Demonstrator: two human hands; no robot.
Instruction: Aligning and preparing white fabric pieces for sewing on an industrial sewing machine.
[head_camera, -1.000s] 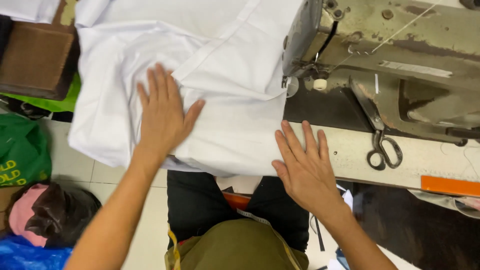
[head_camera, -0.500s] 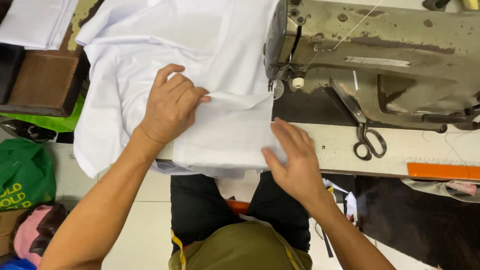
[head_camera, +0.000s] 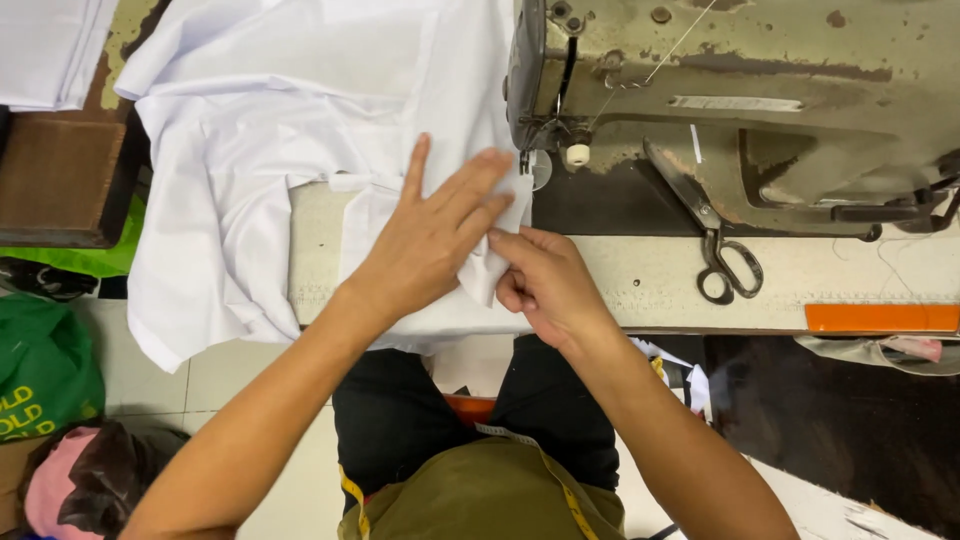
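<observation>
Both hands slid up to the needle now: left hand (head_camera: 432, 240) flat on the white fabric (head_camera: 300, 120), right hand (head_camera: 545, 285) pinching its edge just below the sewing machine (head_camera: 740, 90).

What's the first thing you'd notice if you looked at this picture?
Two hands in the middle: the left hand lies flat on white cloth and the right hand pinches its edge. Just above them sits an old, worn sewing machine, with scissors on the table to the right.

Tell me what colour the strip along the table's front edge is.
Orange: the strip shows clearly in the head view, right of the scissors.
</observation>
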